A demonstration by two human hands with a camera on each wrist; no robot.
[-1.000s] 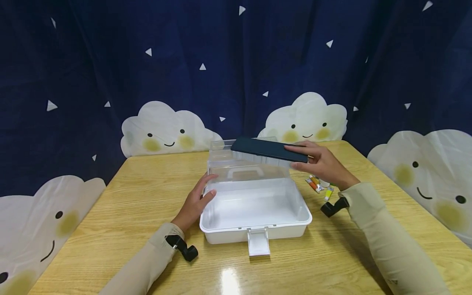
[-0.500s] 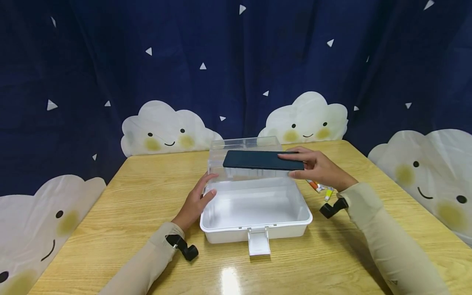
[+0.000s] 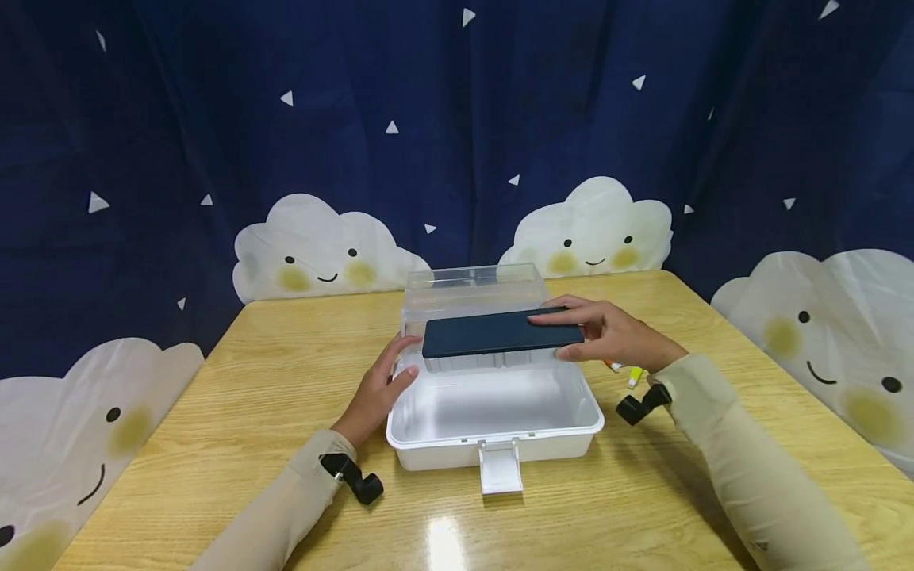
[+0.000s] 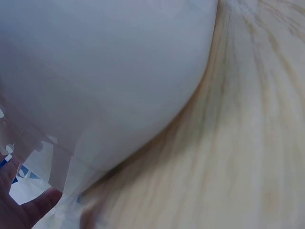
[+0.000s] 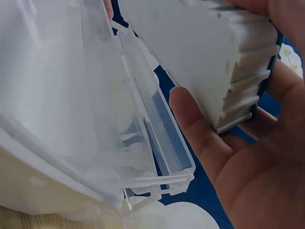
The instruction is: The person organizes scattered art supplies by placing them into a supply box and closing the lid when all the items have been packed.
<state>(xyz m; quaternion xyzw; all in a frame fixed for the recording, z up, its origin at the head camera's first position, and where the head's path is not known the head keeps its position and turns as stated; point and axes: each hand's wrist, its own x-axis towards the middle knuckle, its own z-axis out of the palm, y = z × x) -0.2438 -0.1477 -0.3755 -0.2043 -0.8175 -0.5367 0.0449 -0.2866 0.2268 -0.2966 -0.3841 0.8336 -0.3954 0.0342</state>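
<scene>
A white plastic storage box [image 3: 493, 412] stands on the table, its clear lid [image 3: 474, 285] swung back and its front latch [image 3: 501, 468] hanging down. Over the box's back part, my right hand [image 3: 607, 329] holds a flat case [image 3: 500, 331] by its right end, fingers on the dark top and thumb below. In the right wrist view, the white ribbed underside [image 5: 190, 57] of this case shows, with the thumb [image 5: 190, 112] against it. My left hand [image 3: 378, 392] rests at the box's left rim, thumb and forefinger spread over it; its other fingers are mostly hidden.
Small tubes, one of them yellow [image 3: 635, 377], lie on the wooden table [image 3: 300, 381] to the right of the box, partly behind my right hand. A dark blue curtain [image 3: 457, 119] with cloud prints hangs beyond the table's back edge.
My right hand has lowered the case and brought it nearer and a little left, over the box's back part. The case's left end has dipped. My left hand has stayed in place.
</scene>
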